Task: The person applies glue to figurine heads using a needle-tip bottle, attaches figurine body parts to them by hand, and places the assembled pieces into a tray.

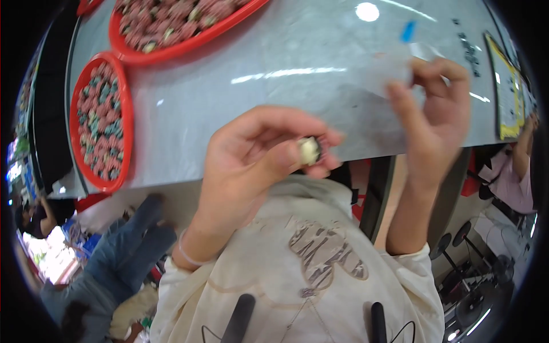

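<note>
Near the table's front edge, my left hand (251, 154) is closed around a small rounded bundle (310, 151), cream on one side with black and pink beside it. Its exact kind cannot be made out. My right hand (437, 108) is raised over the table to the right, thumb and fingers pinching a translucent plastic bag (389, 71), which is smeared by motion. A small blue strip (408, 32) shows just beyond the bag.
A large red basket (189, 56) of pink, cream and dark pieces stands at the far left of the grey table (274, 40). Nearer sits a smaller red basket (129, 126) with pink and teal pieces. A yellow-edged board (506, 86) lies far right. Other people are on both sides.
</note>
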Tool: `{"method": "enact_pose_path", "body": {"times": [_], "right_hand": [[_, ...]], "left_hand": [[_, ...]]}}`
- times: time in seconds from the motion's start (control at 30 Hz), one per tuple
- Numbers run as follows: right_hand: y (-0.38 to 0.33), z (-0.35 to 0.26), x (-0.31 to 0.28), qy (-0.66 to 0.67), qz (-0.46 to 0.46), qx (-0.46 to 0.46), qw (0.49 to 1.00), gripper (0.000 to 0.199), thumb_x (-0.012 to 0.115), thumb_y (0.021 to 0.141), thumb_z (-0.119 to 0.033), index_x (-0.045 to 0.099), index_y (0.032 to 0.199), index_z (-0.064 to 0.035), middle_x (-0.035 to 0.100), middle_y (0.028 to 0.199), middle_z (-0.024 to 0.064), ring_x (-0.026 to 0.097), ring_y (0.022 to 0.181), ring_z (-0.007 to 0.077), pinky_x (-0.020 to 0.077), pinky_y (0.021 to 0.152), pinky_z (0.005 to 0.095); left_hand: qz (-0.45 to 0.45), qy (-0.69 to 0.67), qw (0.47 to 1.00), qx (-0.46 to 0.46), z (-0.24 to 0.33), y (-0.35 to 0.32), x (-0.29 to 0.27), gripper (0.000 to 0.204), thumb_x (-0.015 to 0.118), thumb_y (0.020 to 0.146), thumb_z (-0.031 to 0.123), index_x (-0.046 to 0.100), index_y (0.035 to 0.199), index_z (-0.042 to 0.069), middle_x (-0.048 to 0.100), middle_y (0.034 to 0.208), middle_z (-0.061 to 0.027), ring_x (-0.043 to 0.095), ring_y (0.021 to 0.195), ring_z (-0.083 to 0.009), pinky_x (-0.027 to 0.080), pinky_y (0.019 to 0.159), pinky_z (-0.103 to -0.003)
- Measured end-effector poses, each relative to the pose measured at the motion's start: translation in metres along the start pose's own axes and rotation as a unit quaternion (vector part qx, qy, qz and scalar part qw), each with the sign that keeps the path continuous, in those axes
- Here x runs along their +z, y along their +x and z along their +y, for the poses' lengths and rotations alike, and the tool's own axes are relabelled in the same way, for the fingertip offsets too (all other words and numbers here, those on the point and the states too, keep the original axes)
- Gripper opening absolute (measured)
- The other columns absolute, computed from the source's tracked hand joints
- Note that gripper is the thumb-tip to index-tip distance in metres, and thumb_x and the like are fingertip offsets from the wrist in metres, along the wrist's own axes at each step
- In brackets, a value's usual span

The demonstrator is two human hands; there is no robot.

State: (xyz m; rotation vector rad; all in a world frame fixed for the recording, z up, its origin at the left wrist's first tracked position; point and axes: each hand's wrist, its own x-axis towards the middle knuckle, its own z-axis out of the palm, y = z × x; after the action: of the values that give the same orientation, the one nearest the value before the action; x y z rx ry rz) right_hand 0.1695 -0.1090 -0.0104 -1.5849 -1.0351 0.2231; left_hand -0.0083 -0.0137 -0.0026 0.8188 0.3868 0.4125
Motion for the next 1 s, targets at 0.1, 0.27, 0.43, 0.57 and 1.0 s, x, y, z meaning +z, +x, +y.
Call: {"method": "enact_pose_path", "body": {"times": [0.1, 0.27, 0.43, 0.57, 1.0], "right_hand": [[0.008, 0.004, 0.013, -0.033, 0.023, -0.028, 0.999, 0.036, 0.061, 0.066, 0.007, 0.042, 0.096, -0.0012, 0.055, 0.087, 0.0112, 0.054, 0.078, 0.0178, 0.0417, 0.072, 0.0241], [0.011, 0.004, 0.008, -0.037, -0.063, -0.016, 0.997, 0.032, 0.06, 0.064, 0.008, 0.048, 0.093, 0.0006, 0.054, 0.086, 0.0079, 0.055, 0.075, 0.0138, 0.0439, 0.068, 0.0227], [0.04, 0.041, -0.094, -0.239, 0.169, -0.001, 0.956, 0.017, 0.058, 0.072, -0.002, 0.055, 0.089, 0.0024, 0.057, 0.08, 0.005, 0.054, 0.074, 0.0099, 0.0431, 0.067, 0.0212], [0.063, 0.063, -0.119, -0.381, 0.106, 0.052, 0.917, 0.016, 0.059, 0.071, -0.004, 0.059, 0.086, 0.0001, 0.06, 0.078, 0.0061, 0.055, 0.071, 0.01, 0.043, 0.065, 0.0207], [0.033, 0.017, -0.097, 0.16, 0.048, 0.195, 0.966, 0.023, 0.054, 0.078, -0.006, 0.052, 0.097, 0.0077, 0.053, 0.095, 0.0121, 0.051, 0.073, 0.0111, 0.0401, 0.067, 0.0175]], "left_hand": [[0.018, 0.008, 1.0, 0.009, -0.003, -0.002, 0.002, 0.03, 0.057, 0.079, 0.018, 0.049, 0.095, -0.006, 0.056, 0.092, -0.0184, 0.058, 0.075, -0.019, 0.048, 0.066, -0.026], [0.036, 0.034, 0.999, 0.022, -0.001, -0.003, 0.001, 0.029, 0.057, 0.079, 0.019, 0.049, 0.092, -0.005, 0.055, 0.089, -0.0183, 0.058, 0.072, -0.019, 0.048, 0.061, -0.025], [0.039, 0.046, 0.998, 0.019, -0.001, -0.002, -0.002, 0.031, 0.059, 0.078, 0.021, 0.049, 0.091, -0.005, 0.055, 0.088, -0.0179, 0.058, 0.071, -0.0189, 0.048, 0.058, -0.023], [0.039, 0.039, 0.998, 0.009, 0.0, 0.002, 0.001, 0.03, 0.059, 0.077, 0.021, 0.049, 0.092, -0.004, 0.055, 0.088, -0.0179, 0.058, 0.072, -0.0195, 0.048, 0.059, -0.024], [0.045, 0.028, 0.999, -0.013, -0.002, 0.003, 0.012, 0.031, 0.06, 0.077, 0.024, 0.047, 0.091, 0.0, 0.052, 0.086, -0.0123, 0.056, 0.071, -0.0154, 0.047, 0.059, -0.02]]}}
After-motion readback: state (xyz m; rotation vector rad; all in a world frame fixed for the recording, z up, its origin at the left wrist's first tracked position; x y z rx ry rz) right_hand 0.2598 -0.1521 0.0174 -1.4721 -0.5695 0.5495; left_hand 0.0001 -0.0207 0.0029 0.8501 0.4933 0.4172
